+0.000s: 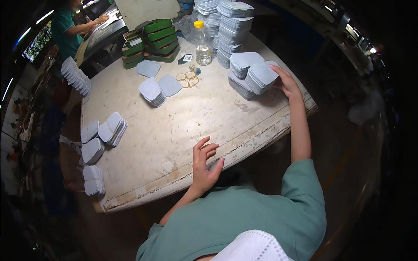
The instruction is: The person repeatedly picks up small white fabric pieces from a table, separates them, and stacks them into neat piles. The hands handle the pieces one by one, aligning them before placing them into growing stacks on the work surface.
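At the table's right side my right hand (pixel 286 81) grips the outer edge of a stack of light blue-grey cut pieces (pixel 262 77), thin with rounded corners. This stack sits tilted against other stacks (pixel 245 63) of the same pieces; the fingers under it are partly hidden. Near the table's front edge, my left hand (pixel 205 168) is open, its fingers loosely curled apart and holding nothing. Farther in, a small stack (pixel 151 91) stands beside a loose flat piece (pixel 170 85). Close to these lie several yellow rubber bands (pixel 187 79).
Banded bundles (pixel 113 129) line the worn table's (pixel 143 148) left edge. Green blocks (pixel 159 39), a yellow-capped bottle (pixel 203 48) and tall stacks (pixel 234 30) stand at the back. A leaning stack (pixel 76 77) is at the far left corner. Another person (pixel 67 28) works beyond.
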Motion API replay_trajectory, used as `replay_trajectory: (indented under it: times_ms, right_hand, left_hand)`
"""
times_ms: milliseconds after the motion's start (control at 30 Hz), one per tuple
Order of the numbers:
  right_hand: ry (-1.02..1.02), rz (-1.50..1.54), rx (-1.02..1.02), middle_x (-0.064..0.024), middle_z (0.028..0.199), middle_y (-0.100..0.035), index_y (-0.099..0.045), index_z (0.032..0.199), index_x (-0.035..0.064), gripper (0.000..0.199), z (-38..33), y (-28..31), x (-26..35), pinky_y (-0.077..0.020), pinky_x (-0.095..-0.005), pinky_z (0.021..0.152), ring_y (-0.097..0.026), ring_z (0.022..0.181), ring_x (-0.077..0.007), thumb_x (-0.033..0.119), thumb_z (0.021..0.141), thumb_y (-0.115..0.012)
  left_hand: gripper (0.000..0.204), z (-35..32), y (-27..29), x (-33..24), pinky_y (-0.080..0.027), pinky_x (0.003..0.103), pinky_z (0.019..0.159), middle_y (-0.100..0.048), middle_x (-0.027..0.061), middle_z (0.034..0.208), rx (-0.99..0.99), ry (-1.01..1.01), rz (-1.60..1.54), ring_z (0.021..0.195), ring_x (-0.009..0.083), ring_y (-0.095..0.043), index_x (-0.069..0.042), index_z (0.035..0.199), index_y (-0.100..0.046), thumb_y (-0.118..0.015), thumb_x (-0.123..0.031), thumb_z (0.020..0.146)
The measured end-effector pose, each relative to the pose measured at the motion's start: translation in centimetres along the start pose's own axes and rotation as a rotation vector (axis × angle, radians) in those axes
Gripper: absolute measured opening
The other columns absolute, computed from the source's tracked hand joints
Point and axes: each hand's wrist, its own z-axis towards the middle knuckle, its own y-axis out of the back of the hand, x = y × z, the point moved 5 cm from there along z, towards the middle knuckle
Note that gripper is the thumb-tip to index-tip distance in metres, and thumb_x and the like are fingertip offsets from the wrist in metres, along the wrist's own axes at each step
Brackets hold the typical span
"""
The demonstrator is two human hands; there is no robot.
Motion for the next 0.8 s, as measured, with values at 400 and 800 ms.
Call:
replay_trajectory:
  times_ms: [400, 800]
  right_hand:
    - [0.209, -0.331, -0.167, -0.0113, 0.108, -0.065, -0.062, 0.12, 0.0022, 0.065, 4.0, 1.5, 0.0, -0.0458, -0.0299, 0.089, -0.06, 0.098, -0.0192, 0.046, 0.075, -0.08]
    - [0.996, -0.217, -0.481, -0.0102, 0.112, -0.067, -0.066, 0.112, -0.002, 0.025, -7.9, -4.0, 2.6, -0.05, -0.029, 0.083, -0.063, 0.096, -0.0158, 0.015, 0.093, -0.066]
  left_hand:
    - [0.024, 0.3, 0.0, -1.1, -0.051, 0.036, 0.092, -0.051, 0.0177, 0.128, 0.014, -0.017, -0.011, 0.111, 0.0279, -0.058, -0.002, 0.106, -0.063, -0.066, -0.003, 0.082]
    - [0.012, -3.8, 27.2, -4.2, -0.047, 0.027, 0.09, -0.065, 0.0099, 0.105, -0.848, -0.24, 0.34, 0.099, 0.0145, -0.061, 0.004, 0.103, -0.06, -0.053, -0.002, 0.096]
